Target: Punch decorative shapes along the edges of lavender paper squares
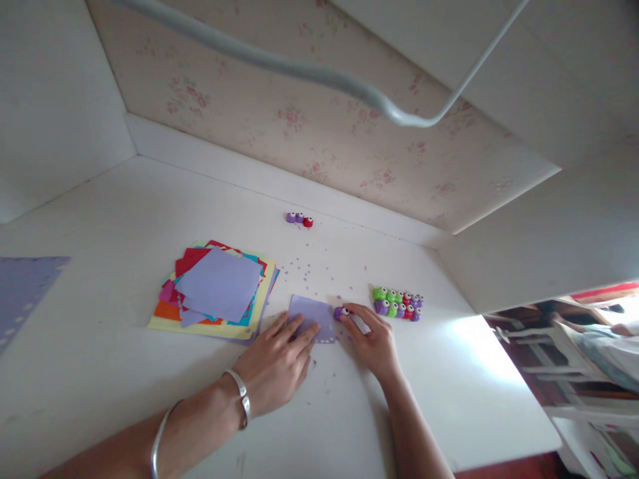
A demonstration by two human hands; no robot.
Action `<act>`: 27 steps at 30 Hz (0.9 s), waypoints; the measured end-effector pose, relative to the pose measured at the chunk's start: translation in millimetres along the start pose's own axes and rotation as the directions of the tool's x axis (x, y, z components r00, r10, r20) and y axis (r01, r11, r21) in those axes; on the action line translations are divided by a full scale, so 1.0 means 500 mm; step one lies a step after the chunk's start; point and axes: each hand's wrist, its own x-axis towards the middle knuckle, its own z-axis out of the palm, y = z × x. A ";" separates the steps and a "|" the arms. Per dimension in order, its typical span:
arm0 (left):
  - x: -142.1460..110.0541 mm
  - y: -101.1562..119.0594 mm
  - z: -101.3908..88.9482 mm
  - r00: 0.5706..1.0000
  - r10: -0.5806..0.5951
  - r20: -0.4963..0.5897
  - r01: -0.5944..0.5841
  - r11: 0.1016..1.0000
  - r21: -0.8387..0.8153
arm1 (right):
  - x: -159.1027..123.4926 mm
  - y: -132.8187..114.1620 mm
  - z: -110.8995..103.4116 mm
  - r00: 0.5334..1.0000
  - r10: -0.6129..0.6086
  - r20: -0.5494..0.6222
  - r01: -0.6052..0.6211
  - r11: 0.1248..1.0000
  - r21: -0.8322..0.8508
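My left hand point(277, 362) lies with its fingers stretched out over a small lavender sheet of paper point(313, 309), pressing it to the white table. Punched holes show along that sheet's lower edge. My right hand point(373, 340) is closed around a small purple craft punch point(340, 313) with a round eye on it. This punch sits at the sheet's right edge; whether the paper is inside its slot I cannot tell. Tiny lavender paper bits lie scattered beyond and beside the sheet.
A stack of coloured papers point(219, 286) lies to the left. Right of my right hand stand two rows of green, red and purple punches point(398, 305). Three more punches point(299, 218) are near the back wall. A larger lavender sheet point(27, 286) is at far left. A white cable point(299, 66) hangs overhead.
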 end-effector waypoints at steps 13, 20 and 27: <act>0.000 0.001 0.002 1.000 -0.007 -0.002 0.007 1.000 -0.017 | -0.002 0.000 0.002 1.000 0.000 0.024 -0.001 1.000 0.030; 0.000 0.001 0.002 1.000 -0.021 -0.001 0.021 0.999 -0.033 | -0.003 -0.003 0.001 1.000 0.016 0.018 -0.017 1.000 0.020; 0.001 0.001 0.000 1.000 -0.013 -0.002 0.012 1.000 -0.022 | -0.002 0.001 0.002 1.000 -0.010 0.019 0.010 1.000 0.020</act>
